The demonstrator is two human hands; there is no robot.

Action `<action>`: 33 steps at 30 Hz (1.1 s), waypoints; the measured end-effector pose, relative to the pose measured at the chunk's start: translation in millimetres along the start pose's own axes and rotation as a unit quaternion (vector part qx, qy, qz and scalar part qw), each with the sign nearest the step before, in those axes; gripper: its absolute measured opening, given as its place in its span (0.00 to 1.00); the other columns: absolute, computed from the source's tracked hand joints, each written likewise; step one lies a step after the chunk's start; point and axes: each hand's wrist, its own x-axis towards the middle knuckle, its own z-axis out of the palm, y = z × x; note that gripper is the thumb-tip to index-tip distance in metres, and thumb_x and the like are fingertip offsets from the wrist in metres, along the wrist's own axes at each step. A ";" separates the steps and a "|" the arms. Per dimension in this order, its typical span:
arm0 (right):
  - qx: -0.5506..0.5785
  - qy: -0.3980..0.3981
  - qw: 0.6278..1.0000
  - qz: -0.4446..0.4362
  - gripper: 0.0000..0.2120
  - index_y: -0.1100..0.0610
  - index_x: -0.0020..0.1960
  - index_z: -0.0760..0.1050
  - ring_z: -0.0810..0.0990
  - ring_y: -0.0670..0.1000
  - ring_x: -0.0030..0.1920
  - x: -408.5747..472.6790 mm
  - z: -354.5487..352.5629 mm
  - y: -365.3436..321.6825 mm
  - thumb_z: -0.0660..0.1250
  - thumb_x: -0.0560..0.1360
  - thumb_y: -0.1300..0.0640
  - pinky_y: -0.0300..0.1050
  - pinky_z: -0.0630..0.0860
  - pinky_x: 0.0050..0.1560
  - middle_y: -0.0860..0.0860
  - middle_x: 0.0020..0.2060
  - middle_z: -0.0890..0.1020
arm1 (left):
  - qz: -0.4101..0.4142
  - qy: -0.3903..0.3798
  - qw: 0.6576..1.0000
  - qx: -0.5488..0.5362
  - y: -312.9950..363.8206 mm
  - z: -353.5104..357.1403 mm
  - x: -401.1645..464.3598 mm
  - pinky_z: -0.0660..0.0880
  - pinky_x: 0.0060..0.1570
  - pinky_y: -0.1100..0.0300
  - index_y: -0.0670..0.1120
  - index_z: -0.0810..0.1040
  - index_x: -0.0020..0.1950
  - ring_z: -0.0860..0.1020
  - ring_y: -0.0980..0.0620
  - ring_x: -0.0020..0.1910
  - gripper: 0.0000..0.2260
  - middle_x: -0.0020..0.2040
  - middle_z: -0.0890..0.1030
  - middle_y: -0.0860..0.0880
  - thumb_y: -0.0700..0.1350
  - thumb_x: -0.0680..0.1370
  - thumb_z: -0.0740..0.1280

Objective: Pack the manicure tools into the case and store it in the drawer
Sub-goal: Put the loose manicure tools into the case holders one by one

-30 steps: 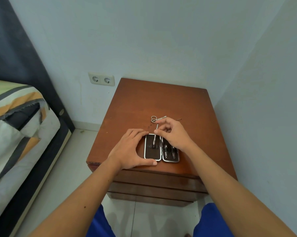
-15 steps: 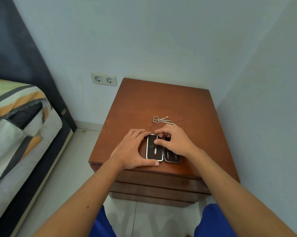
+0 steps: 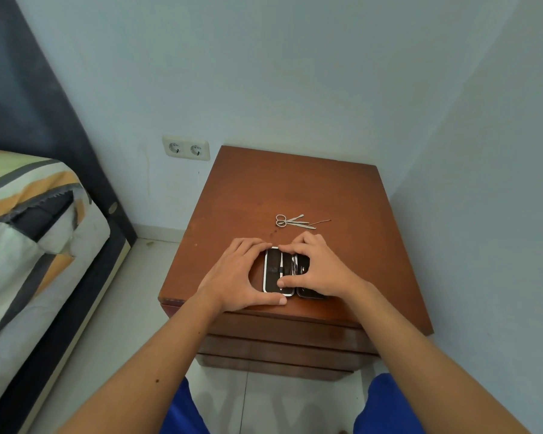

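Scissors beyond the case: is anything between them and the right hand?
Nothing visible blocks them. The scissors lie on bare nightstand top just beyond the right hand, which rests on the open case; two thin tools lie beside them.

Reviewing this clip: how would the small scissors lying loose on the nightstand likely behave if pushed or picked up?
The scissors look like thin metal, so probably stiff and light. They lie flat on the smooth nightstand, so a push would likely slide them, not roll them. They touch another thin tool, which might shift along.
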 end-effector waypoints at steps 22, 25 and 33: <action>-0.068 0.045 0.995 0.060 0.21 0.46 0.68 0.81 0.68 0.56 0.63 100.9 -28.1 17.7 0.75 0.77 0.44 0.53 0.68 0.69 0.50 0.56 0.74 | -0.001 -0.008 1.000 0.002 1.7 -1.1 -0.1 0.63 0.79 0.54 0.54 0.65 0.82 0.60 0.59 0.78 0.55 0.77 0.67 0.58 0.80 0.63 0.73; -0.054 0.039 0.996 0.054 0.19 0.47 0.66 0.83 0.68 0.54 0.63 102.4 -26.6 20.1 0.76 0.76 0.45 0.49 0.67 0.67 0.50 0.56 0.76 | -0.003 -0.013 1.000 0.002 1.7 -1.7 0.2 0.64 0.79 0.53 0.54 0.65 0.82 0.61 0.59 0.78 0.54 0.78 0.67 0.58 0.80 0.63 0.73; 0.041 0.073 0.996 0.033 0.10 0.49 0.42 0.82 0.78 0.35 0.37 89.8 -31.5 13.2 0.83 0.69 0.52 0.37 0.71 0.43 0.42 0.37 0.84 | -0.004 -0.010 1.000 0.006 1.0 -1.5 1.4 0.65 0.79 0.52 0.54 0.65 0.81 0.61 0.59 0.77 0.54 0.77 0.67 0.58 0.81 0.62 0.72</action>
